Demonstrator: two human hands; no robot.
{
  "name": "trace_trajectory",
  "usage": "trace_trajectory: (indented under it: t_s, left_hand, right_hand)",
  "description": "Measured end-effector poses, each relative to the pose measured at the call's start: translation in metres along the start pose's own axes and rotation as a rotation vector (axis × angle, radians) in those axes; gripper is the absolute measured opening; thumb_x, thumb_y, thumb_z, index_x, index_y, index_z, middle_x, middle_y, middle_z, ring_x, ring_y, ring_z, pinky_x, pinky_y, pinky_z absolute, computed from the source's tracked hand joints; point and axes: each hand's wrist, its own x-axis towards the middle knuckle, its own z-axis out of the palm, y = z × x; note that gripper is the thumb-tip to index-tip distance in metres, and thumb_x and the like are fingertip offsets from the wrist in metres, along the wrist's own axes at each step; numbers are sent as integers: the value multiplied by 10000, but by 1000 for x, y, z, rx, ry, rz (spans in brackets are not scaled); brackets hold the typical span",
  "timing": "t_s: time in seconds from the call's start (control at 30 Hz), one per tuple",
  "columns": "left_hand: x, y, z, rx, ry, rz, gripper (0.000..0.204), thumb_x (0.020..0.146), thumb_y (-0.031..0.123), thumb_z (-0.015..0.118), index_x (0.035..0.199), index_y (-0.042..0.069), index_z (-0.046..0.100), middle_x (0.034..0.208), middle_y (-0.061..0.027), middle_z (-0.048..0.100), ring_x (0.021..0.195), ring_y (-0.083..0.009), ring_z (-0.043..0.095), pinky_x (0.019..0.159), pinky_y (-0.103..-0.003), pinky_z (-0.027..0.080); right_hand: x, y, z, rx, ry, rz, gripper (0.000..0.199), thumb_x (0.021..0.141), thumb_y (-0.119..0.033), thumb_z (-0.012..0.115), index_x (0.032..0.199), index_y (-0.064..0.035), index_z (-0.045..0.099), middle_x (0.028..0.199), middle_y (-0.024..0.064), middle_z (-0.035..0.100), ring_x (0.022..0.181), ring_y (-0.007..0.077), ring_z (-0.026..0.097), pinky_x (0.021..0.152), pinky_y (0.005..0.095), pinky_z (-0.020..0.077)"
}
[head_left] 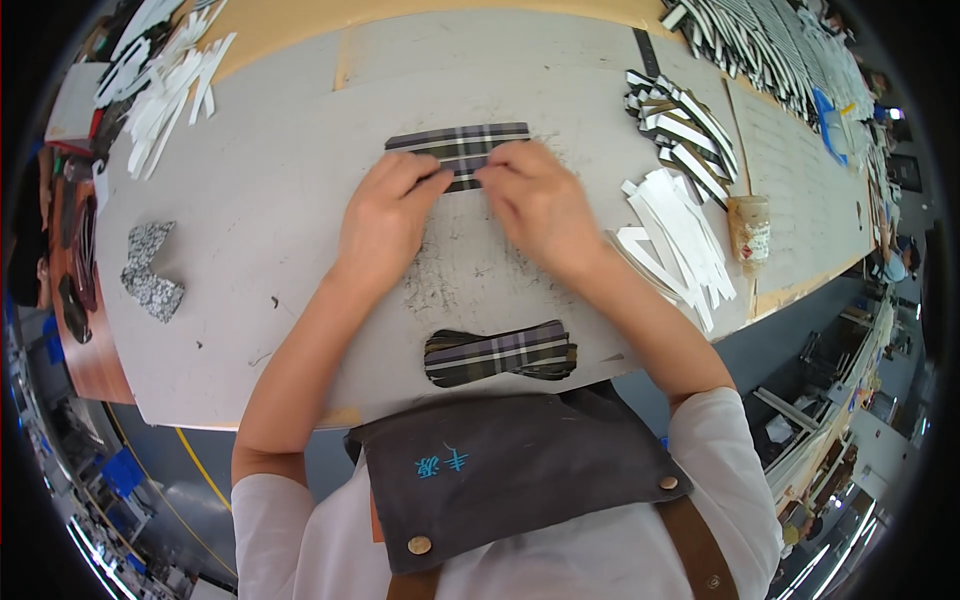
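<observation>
A plaid fabric strip [458, 140] in grey, green and white lies across the upper middle of the worktable. My left hand [388, 212] pinches its near edge on the left, thumb and fingers pressed together. On the right side my right hand [545, 208] grips the same edge, its outline slightly blurred. Between the thumbs a lower band of the plaid shows; whether it is a fold or a second strip I cannot tell. Close to my apron [520, 470] rests a fanned stack of matching plaid strips [500, 355].
White strips [685, 240] lie right of my right arm, below dark-and-white strips [680, 125]. A brown-stained jar [749, 235] stands beside them. Crumpled speckled cloth [152, 272] sits at the left. More strips [745, 50] pile up far right, and white ones [175, 85] far left.
</observation>
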Motion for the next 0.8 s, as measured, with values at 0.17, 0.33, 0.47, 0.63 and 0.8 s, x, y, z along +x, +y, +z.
trace_trajectory:
  t_s: [0.17,0.33,0.47,0.63,0.8]
  left_hand:
    - [-20,-8,-10,156,-108,62,330,657,-80,635,968,1,706,1041,-99,668,951,-266,613,815,-341,534]
    - [-33,22,-48,-31,-179,-21,221,670,-28,711,885,5,676,936,-102,634,879,-285,579,743,-362,504]
    - [-59,61,-63,-414,-439,-79,243,658,71,808,801,41,614,804,-85,547,778,-288,519,661,-386,454]
    - [-77,63,-57,-408,-446,-165,310,615,87,849,832,50,630,811,-74,571,775,-261,535,642,-362,457]
    - [-76,67,-57,-385,-388,-268,251,638,63,833,787,36,633,796,-65,579,758,-258,543,622,-362,456]
  right_hand:
    - [-14,7,-13,-121,-26,-16,158,754,10,681,911,-8,683,1009,80,646,935,278,594,765,363,505]
    - [-37,-3,-45,-73,-85,28,239,731,31,698,964,-25,690,1039,77,652,949,287,586,766,369,492]
    - [-64,-38,-55,373,-254,119,260,705,16,738,954,-43,694,1007,71,640,923,278,578,748,361,488]
    - [-79,-51,-46,485,-381,102,320,635,-23,805,931,-59,688,941,61,602,866,268,554,731,363,472]
    - [-80,-56,-45,469,-358,90,273,662,-44,788,905,-70,665,931,61,593,874,274,550,760,386,459]
